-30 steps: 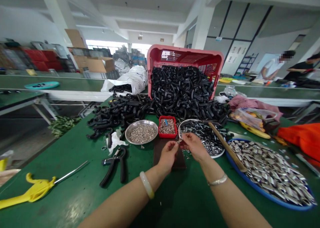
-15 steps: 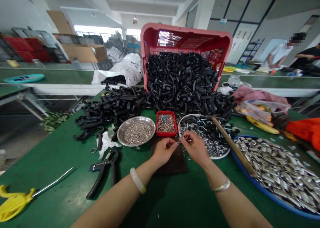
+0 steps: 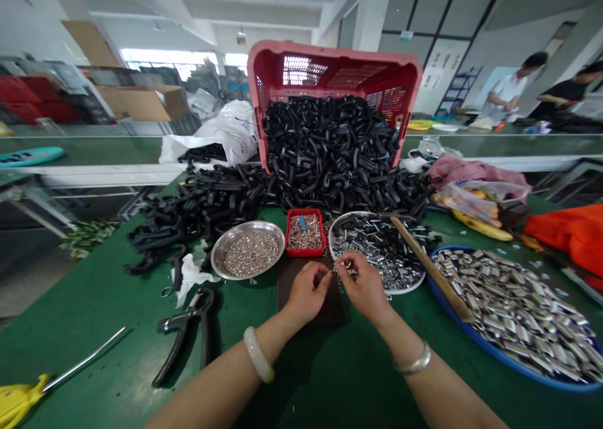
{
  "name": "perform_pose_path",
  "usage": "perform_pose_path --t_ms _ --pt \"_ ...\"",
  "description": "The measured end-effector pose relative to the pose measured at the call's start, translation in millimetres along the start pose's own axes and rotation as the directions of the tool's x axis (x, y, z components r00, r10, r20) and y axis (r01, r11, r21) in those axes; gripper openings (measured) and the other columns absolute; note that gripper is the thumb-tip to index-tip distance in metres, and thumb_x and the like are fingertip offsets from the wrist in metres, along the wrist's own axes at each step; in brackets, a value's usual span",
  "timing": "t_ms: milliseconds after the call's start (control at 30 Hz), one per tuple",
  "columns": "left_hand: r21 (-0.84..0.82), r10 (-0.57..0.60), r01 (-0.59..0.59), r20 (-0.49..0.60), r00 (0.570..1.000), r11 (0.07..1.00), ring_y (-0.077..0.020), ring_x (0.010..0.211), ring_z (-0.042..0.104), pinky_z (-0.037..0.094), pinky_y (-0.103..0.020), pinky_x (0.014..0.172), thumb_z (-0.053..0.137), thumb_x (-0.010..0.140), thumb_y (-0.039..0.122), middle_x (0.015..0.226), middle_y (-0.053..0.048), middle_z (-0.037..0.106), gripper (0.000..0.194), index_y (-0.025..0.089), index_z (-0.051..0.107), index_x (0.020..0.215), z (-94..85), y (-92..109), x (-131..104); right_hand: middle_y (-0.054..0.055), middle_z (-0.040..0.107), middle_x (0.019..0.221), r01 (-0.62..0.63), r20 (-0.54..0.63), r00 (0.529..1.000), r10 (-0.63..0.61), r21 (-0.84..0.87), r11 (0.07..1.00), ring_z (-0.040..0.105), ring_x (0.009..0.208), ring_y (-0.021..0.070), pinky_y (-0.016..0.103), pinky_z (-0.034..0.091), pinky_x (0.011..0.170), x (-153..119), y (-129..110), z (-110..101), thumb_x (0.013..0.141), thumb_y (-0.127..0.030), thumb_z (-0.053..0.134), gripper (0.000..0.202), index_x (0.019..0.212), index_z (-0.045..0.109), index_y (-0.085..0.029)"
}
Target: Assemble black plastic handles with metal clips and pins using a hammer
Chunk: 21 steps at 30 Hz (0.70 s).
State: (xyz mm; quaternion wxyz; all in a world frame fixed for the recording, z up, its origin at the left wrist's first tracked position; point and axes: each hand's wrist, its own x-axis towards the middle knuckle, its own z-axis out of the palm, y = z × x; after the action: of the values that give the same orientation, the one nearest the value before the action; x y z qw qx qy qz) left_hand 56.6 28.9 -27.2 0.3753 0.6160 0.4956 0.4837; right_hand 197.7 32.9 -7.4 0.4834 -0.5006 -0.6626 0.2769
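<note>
My left hand (image 3: 306, 293) is closed in a pinch over the dark square pad (image 3: 288, 284), its fingertips at a tiny metal piece too small to name. Facing it, my right hand (image 3: 362, 286) also pinches, with small shiny metal bits between its fingers; the fingertips of both hands nearly meet. Just beyond them is a red box (image 3: 305, 252) of small pins with a blue strip. To its left sits a steel bowl (image 3: 221, 269) of tiny metal parts. A white tray (image 3: 414, 287) of bolts, springs and rings lies right of my right hand.
A red crate (image 3: 334, 55) spills black handles behind. A wooden stick (image 3: 433, 269) rests across the white tray and a blue basin (image 3: 509, 353) of metal tubes. At left lie a black hand grip (image 3: 207, 328) and a yellow-handled tool (image 3: 21, 404). People work at the back right.
The view has turned slightly right, so most things sit further left. Both hands remain pinched close together over the pad, with only small finger shifts.
</note>
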Motion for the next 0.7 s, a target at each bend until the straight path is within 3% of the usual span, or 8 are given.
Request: perform_pose_path --t_ms 133,267,333,400,500,533,633,700 --pt "0.062 0.020 -0.023 0.051 0.999 0.998 -0.0130 0.064 0.048 0.035 -0.021 0.058 0.054 0.075 0.028 0.074 -0.001 0.057 0.011 0.021 0.061 0.077 -5.2 -3 0 0.003 0.059 0.077 -0.029 0.037 0.999 0.025 0.109 0.994 0.057 0.067 0.0181 0.031 0.046 0.061 3 2 2 0.077 -0.039 0.055 0.019 0.088 0.050 -0.024" --pt "0.162 0.065 -0.095 0.185 0.981 0.982 -0.0139 0.061 0.050 0.037 -0.023 0.060 0.058 0.072 0.037 0.075 -0.002 0.060 0.017 0.022 0.064 0.078 -38.3 -1 19 0.003 0.058 0.071 0.015 0.111 0.994 -0.008 -0.062 0.998 0.055 0.062 0.0177 0.030 0.043 0.059 11 6 -2 0.075 -0.039 0.056 0.018 0.084 0.052 -0.024" --pt "0.292 0.046 -0.062 0.062 0.997 0.954 -0.0158 0.064 0.052 0.038 -0.024 0.065 0.058 0.072 0.039 0.073 -0.003 0.061 0.019 0.022 0.065 0.076 -69.7 -1 43 0.002 0.057 0.067 0.034 0.185 0.983 -0.009 -0.129 0.991 0.053 0.059 0.0171 0.029 0.041 0.056 10 7 -3 0.074 -0.040 0.056 0.017 0.079 0.054 -0.024" --pt "0.511 0.039 0.032 -0.128 0.991 0.859 -0.0183 0.076 0.054 0.039 -0.026 0.072 0.053 0.077 0.036 0.083 -0.004 0.062 0.019 0.023 0.064 0.085 -108.4 -5 74 0.000 0.055 0.064 0.006 0.263 0.964 0.024 -0.111 0.994 0.051 0.056 0.0159 0.027 0.039 0.053 6 8 -1 0.074 -0.041 0.057 0.018 0.077 0.055 -0.024" --pt "0.817 -0.043 0.303 -0.325 0.945 0.490 -0.0220 0.093 0.053 0.039 -0.031 0.078 0.045 0.081 0.022 0.107 -0.008 0.057 0.031 0.026 0.056 0.109 -166.8 -21 119 0.000 0.055 0.064 -0.111 0.314 0.943 0.111 -0.016 0.994 0.050 0.055 0.0143 0.025 0.038 0.049 -5 9 7 0.074 -0.041 0.057 0.018 0.078 0.055 -0.024" --pt "0.827 -0.069 0.337 -0.344 0.936 0.449 -0.0249 0.095 0.052 0.040 -0.034 0.078 0.045 0.079 0.019 0.109 -0.011 0.055 0.036 0.025 0.054 0.114 -182.5 -28 131 0.000 0.055 0.066 -0.144 0.323 0.937 0.134 0.006 0.990 0.051 0.056 0.0142 0.025 0.039 0.050 -9 10 9 0.074 -0.041 0.057 0.018 0.078 0.055 -0.024" --pt "0.838 -0.114 0.359 -0.344 0.932 0.410 -0.0299 0.096 0.051 0.040 -0.039 0.078 0.050 0.077 0.020 0.106 -0.015 0.055 0.040 0.024 0.054 0.116 -207.9 -47 155 0.000 0.057 0.068 -0.209 0.336 0.925 0.180 0.051 0.977 0.053 0.061 0.0144 0.025 0.043 0.055 -16 18 16 0.074 -0.039 0.057 0.017 0.077 0.056 -0.023" --pt "0.846 -0.114 0.348 -0.331 0.937 0.403 -0.0317 0.099 0.049 0.039 -0.041 0.080 0.051 0.077 0.026 0.105 -0.016 0.054 0.034 0.022 0.059 0.110 -204.5 -56 165 0.000 0.055 0.065 -0.262 0.324 0.919 0.224 0.080 0.962 0.054 0.059 0.0142 0.026 0.045 0.055 -17 25 19 0.074 -0.040 0.058 0.018 0.078 0.056 -0.022"
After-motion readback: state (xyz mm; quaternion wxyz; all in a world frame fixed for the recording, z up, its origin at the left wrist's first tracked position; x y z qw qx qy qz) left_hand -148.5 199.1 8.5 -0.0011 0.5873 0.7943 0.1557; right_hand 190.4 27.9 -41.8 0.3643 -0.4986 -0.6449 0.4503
